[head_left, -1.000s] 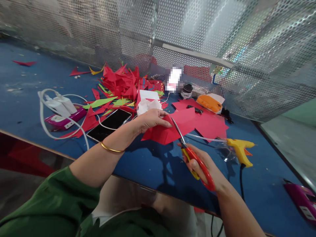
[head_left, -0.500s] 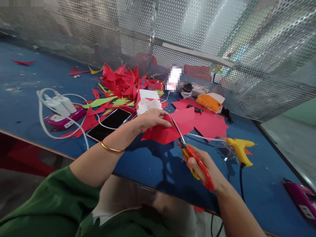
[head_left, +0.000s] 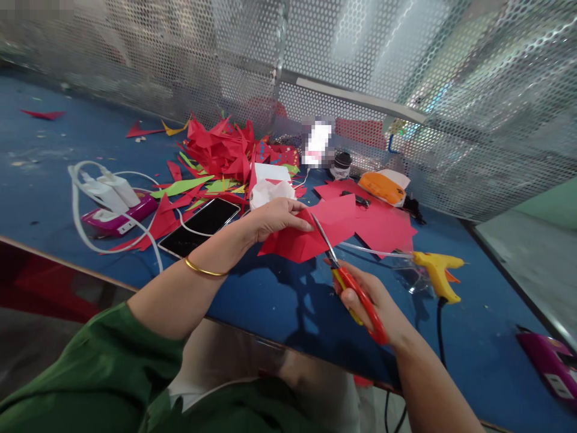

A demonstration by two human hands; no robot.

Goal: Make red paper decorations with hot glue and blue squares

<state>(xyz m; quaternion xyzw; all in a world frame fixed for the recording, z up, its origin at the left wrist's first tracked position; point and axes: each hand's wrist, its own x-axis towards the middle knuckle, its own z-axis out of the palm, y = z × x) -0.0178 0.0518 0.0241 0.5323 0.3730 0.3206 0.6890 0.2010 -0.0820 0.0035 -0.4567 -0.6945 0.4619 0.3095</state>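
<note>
My left hand (head_left: 283, 219) pinches a folded piece of red paper (head_left: 295, 245) above the blue table, thumb on top. My right hand (head_left: 366, 296) grips scissors (head_left: 360, 297) with red and yellow handles. Their blades run up and to the left across the red paper, with the tip close to my left thumb. Larger red paper sheets (head_left: 390, 225) lie just behind and to the right, with a small dark object on them. The underside of the held paper and most of my left fingers are hidden.
A yellow glue gun (head_left: 437, 270) with a black cord lies on the right. On the left are a dark phone (head_left: 201, 227), a magenta power strip (head_left: 119, 216) with white chargers, and red paper scraps (head_left: 219, 147). A perforated metal screen (head_left: 180, 66) stands behind.
The scissors' handles have drawn a little closer together around the paper. My left hand and the red paper stay almost where they were.
</note>
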